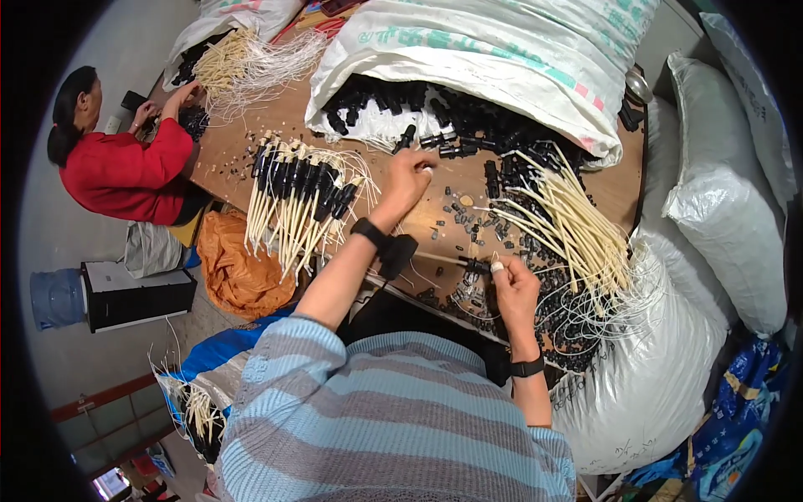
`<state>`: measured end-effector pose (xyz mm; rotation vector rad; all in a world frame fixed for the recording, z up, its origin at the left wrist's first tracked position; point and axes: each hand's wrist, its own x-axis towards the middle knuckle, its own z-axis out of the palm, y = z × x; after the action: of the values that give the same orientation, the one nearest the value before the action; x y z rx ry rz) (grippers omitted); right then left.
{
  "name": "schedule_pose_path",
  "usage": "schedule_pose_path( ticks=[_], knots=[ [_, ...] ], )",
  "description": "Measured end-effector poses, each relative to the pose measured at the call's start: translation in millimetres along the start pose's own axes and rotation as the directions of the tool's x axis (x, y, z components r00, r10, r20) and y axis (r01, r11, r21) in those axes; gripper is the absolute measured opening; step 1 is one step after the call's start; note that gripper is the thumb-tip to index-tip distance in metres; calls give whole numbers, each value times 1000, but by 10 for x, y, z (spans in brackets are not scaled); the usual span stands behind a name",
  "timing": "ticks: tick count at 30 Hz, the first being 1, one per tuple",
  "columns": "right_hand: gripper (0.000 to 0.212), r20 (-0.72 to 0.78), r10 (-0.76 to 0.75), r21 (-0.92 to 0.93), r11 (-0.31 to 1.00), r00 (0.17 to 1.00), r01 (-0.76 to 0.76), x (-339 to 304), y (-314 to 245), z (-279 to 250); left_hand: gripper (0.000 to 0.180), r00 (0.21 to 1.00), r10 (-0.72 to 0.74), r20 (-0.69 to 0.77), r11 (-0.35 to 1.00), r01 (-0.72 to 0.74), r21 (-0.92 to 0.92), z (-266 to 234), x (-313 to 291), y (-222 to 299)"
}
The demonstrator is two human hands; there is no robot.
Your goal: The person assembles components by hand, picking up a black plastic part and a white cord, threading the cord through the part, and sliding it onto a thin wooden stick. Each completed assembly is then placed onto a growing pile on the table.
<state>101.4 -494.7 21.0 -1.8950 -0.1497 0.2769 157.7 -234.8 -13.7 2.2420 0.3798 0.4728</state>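
My left hand [407, 180] reaches to the table in front of the large open sack. Its fingers are closed at the lower end of a black plastic connector [406, 136]; a white wrap shows on one fingertip. Close to the table's front edge, my right hand [517, 289] pinches a black connector [477, 266] with a cream sleeved wire [438, 258] running out to the left. White material also covers a fingertip of this hand. Left of my left forearm lies a bundle of cream sleeved wires with black connectors [311, 180]. Another bundle of cream sleeved wires [577, 222] lies to the right.
A large white sack [477, 63] spills black connectors onto the wooden table [401, 230]. Small dark pieces [477, 224] are scattered around my right hand. Full white sacks [723, 192] stand at the right. A person in red [125, 171] works at the table's far left.
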Motion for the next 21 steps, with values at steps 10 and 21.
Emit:
schedule_pose_path(
  ticks=[10, 21],
  knots=[
    [11, 165, 141, 335, 923, 976, -190, 118, -86, 207, 21, 990, 60, 127, 892, 4, -452, 85, -960, 848],
    [9, 18, -6, 126, 992, 1000, 4, 34, -58, 209, 20, 918, 7, 396, 934, 135, -331, 83, -967, 652]
  ],
)
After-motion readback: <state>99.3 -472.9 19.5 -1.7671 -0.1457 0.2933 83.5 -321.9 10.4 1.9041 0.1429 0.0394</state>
